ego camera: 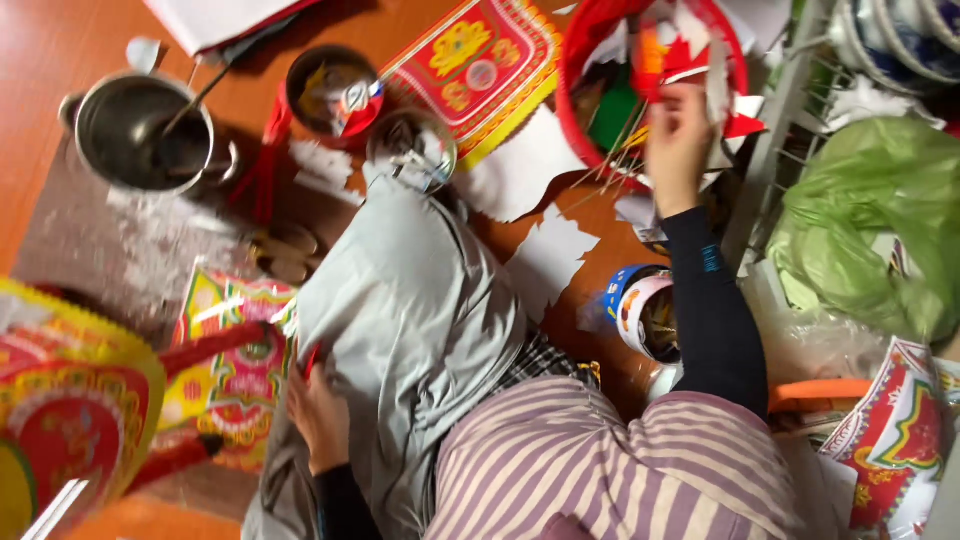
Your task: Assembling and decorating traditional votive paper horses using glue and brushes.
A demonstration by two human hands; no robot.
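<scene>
The right hand (678, 150) was closed on thin paper pieces and sticks at the rim of the red basket (585, 60), which sat on the orange floor (60, 40) beside a wire rack (790, 130). The left hand (318, 415) rested curled against the grey trouser leg (410, 310), near a red-and-yellow paper sheet (225, 340); whether it held anything was unclear. The paper looked light, limp and easily torn, best pinched at an edge; the sticks seemed stiff.

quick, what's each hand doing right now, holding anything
left hand: rests against the grey trouser leg, holds nothing clear.
right hand: reaching into the red basket, grip on the paper scraps cannot be told.
</scene>
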